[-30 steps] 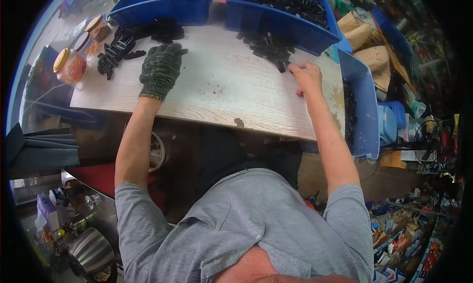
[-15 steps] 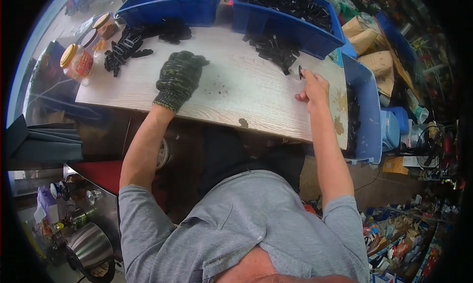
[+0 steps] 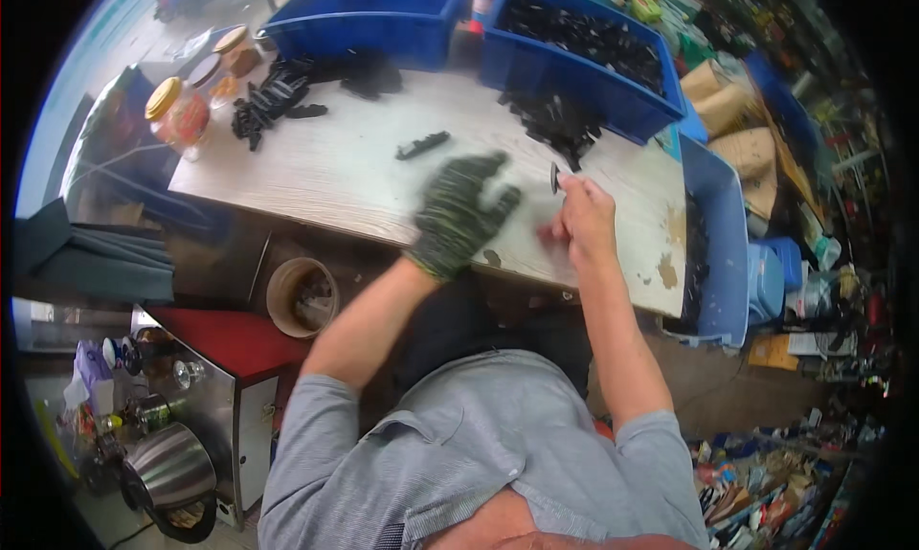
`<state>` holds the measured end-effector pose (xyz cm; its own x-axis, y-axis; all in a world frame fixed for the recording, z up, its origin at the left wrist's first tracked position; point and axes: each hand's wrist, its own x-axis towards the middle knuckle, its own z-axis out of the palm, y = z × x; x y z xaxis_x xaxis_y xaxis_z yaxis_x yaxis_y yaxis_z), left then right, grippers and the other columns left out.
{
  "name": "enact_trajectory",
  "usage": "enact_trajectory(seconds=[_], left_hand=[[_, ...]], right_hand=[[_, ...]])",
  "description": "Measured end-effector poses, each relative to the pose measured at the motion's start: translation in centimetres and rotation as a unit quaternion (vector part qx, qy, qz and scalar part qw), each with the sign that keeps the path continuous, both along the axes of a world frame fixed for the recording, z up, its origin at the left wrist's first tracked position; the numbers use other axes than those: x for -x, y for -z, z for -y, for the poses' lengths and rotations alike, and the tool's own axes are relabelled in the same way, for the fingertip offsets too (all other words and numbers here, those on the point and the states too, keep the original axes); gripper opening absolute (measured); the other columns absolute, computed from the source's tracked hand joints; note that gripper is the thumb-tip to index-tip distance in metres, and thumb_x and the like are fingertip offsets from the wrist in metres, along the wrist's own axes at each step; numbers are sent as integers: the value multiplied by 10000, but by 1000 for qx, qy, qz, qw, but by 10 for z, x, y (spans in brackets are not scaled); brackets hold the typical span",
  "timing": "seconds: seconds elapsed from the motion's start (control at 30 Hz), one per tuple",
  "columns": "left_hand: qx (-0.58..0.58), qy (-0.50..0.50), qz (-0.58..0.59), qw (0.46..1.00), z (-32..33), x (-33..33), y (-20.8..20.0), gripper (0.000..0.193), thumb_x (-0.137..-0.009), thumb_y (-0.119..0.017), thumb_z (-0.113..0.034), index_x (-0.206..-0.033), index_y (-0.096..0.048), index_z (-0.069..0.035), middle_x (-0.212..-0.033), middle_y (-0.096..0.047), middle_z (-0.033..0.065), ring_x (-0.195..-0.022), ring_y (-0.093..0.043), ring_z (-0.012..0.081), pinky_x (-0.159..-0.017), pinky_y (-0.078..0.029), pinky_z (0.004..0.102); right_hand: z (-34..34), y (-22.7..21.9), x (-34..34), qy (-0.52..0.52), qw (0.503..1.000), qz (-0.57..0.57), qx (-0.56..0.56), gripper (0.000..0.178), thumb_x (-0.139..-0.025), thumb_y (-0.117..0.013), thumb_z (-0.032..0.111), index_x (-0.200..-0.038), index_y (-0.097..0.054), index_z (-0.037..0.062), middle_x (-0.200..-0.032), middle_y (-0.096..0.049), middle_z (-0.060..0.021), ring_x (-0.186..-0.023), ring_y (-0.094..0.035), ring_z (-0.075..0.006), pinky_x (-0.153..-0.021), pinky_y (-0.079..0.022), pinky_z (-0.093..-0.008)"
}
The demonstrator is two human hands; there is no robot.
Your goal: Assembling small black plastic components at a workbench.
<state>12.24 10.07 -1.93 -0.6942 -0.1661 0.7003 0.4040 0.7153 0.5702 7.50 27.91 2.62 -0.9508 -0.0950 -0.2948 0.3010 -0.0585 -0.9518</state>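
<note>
My left hand [image 3: 461, 210], in a dark green patterned knit glove, is over the front middle of the table, thumb and fingers apart, slightly blurred. Nothing shows in it. A single black plastic piece [image 3: 422, 146] lies on the tabletop just beyond it. My bare right hand [image 3: 586, 215] is to its right, thumb and forefinger pinching a small curved black piece [image 3: 555, 178] held upright. Just past that hand a heap of black pieces [image 3: 550, 119] spreads in front of a blue bin. Another pile of black pieces [image 3: 273, 100] lies at the far left.
The pale table [image 3: 335, 177] has worn patches at its front and right edges. Along its back stand a blue bin [image 3: 359, 33] and a blue bin [image 3: 584, 81] full of black pieces. Lidded jars [image 3: 177, 114] stand at the left. A light-blue tub [image 3: 725, 253] adjoins the right edge; a bucket [image 3: 302, 299] sits below.
My left hand has moved right, toward my right hand, and its fingers have spread. A black piece now lies near where it was. My right hand, still pinching its piece, has shifted slightly left and nearer.
</note>
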Motion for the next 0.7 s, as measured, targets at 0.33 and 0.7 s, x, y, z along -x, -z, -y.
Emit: enact_trajectory(seconds=[0.33, 0.7], left_hand=[[100, -7, 215, 972, -47, 2, -16, 294, -890, -599, -224, -1139, -659, -79, -976, -684, 131, -892, -634, 316, -780, -500, 440], [126, -145, -14, 981, 2, -11, -18, 381, -828, -665, -300, -1144, -643, -89, -1022, -647, 125, -986, -608, 322, -928, -437, 515]], right_hand=[[13, 17, -7, -16, 996, -93, 0, 232, -941, -635, 234, -794, -628, 55, -719, -507, 72, -688, -408, -30, -619, -334, -223], [8, 19, -7, -49, 994, -98, 12, 300, -968, -580, 282, -744, -534, 88, -587, -382, 67, -530, -355, -52, -507, -392, -258]])
